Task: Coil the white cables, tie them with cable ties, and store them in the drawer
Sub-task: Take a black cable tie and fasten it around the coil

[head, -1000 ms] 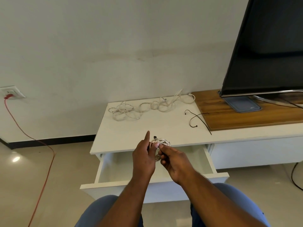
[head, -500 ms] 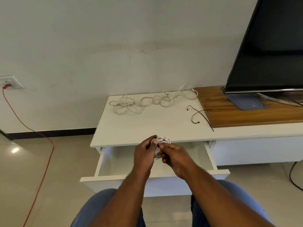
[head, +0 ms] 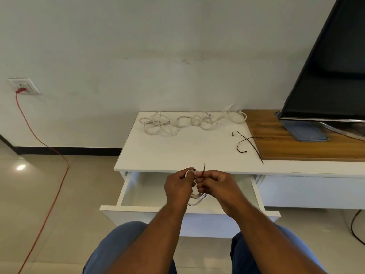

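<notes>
A small coiled white cable hangs between both hands above the open white drawer. My left hand grips the coil. My right hand pinches a black cable tie whose tail sticks up between the two hands. Several loose white cables lie tangled along the back of the white cabinet top. Two more black cable ties rest on the top near its right side.
A large dark TV stands on a wooden board at the right, with a blue tray under it. A red cord runs from a wall socket down across the tiled floor. My knees are below the drawer.
The hands have closed together around the coil and the black tie's tail now sticks up between them. The left index finger, raised a second ago, is folded down.
</notes>
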